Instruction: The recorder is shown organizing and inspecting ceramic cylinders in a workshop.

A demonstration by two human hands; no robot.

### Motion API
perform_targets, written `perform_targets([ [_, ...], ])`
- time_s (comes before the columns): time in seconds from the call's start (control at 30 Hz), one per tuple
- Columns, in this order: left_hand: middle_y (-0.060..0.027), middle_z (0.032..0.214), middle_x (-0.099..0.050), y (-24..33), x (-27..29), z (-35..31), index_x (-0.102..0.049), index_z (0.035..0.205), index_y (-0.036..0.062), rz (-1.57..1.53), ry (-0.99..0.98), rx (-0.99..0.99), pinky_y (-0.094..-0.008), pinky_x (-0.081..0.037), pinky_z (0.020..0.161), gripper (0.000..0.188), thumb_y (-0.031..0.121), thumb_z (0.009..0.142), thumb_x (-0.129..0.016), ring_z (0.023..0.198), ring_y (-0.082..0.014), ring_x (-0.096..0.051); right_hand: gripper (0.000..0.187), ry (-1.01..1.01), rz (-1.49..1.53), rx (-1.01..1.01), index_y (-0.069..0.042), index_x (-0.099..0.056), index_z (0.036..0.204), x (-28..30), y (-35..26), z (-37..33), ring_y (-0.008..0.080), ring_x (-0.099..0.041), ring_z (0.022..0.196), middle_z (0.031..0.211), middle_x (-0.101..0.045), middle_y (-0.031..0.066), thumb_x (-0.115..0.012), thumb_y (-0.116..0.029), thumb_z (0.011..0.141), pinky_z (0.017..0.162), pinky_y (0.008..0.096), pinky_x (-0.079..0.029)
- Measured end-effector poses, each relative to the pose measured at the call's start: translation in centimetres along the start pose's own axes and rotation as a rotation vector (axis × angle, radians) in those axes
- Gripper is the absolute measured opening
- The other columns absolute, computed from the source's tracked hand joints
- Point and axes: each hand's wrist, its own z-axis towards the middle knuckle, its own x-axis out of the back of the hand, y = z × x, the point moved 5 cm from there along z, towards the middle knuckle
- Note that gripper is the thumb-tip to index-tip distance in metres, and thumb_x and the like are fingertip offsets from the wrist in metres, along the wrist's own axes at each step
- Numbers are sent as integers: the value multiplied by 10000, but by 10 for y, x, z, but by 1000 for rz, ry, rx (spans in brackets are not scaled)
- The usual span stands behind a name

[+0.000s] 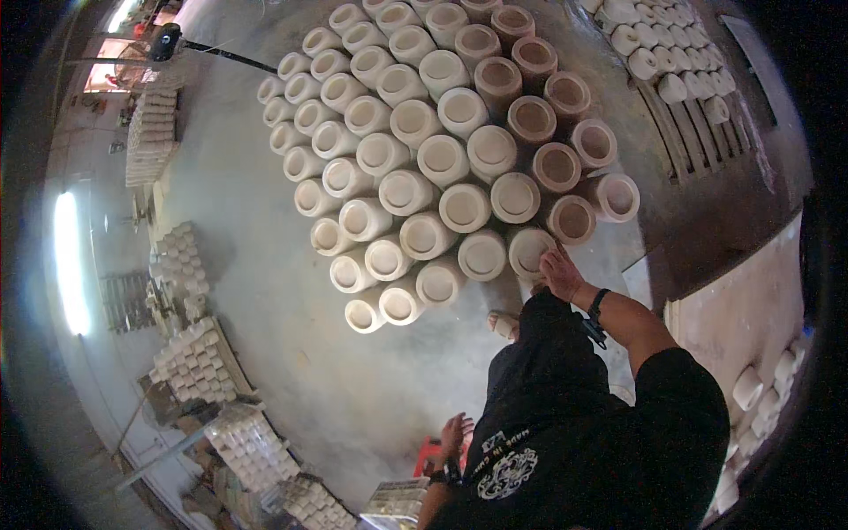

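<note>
My right hand [559,272] reaches down to the near edge of a large group of ceramic-looking pots. Its fingers are stretched out and touch the right rim of a pale, cylinder-shaped pot [528,254]; the thumb side is partly hidden. Each pot shows a round, recessed end facing up. Pale cream pots [425,235] fill most of the group, while brownish ones [556,168] stand along its right side. My left hand [455,433] hangs low beside my body, fingers apart and holding nothing. A red stool [427,452] is just by it.
Grey concrete floor [291,353] surrounds the pots. Stacks of white ware [190,362] line the left wall, with wrapped stacks [252,446] nearer me. A slatted pallet [693,132] carries pale pieces at far right. A dark pole [230,58] extends toward the pots' far left side.
</note>
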Motion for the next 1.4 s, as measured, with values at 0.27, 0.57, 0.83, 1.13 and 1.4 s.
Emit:
perform_targets([
  [0.27, -139, 1005, -678, -51, 24, 65, -564, 1212, -16, -251, -30, -46, -291, -546, 719, 398, 307, 989, -498, 837, -180, -660, 257, -6, -264, 30, -30, -584, 1006, -7, -16, 37, 316, -464, 1161, 1061, -544, 127, -540, -181, 802, 1116, 535, -259],
  [0.57, -51, 948, -686, -27, -17, 106, -608, 1180, 46, -3, 36, -11, -296, -516, 649, 452, 421, 932, -555, 770, -144, -626, 311, 18, -338, 99, -4, -594, 1048, -7, -6, 23, 367, -486, 1134, 1088, -565, 200, -569, -166, 783, 1047, 532, -301],
  [0.83, -57, 921, -683, -33, 14, 145, -613, 1151, 52, 2, 34, -16, -321, -528, 659, 489, 475, 921, -527, 770, -163, -641, 310, 49, -480, 345, -31, -604, 1031, -44, 17, 27, 351, -509, 1080, 1056, -570, 187, -635, -148, 746, 970, 501, -370],
  [1.13, -78, 915, -685, -55, 42, 169, -629, 1077, 21, -44, -15, 26, -358, -549, 601, 484, 462, 920, -504, 683, -192, -641, 276, -168, -364, 42, -25, -602, 965, -95, 77, 37, 360, -527, 1035, 1025, -581, 189, -666, -155, 730, 908, 500, -385],
  [1.4, -35, 840, -673, -6, 45, 188, -626, 1084, 77, -35, -103, 55, -328, -540, 593, 428, 462, 924, -532, 670, -147, -625, 249, -106, -245, 31, -21, -581, 951, -48, 41, 11, 365, -507, 973, 959, -545, 185, -581, -139, 731, 915, 533, -362],
])
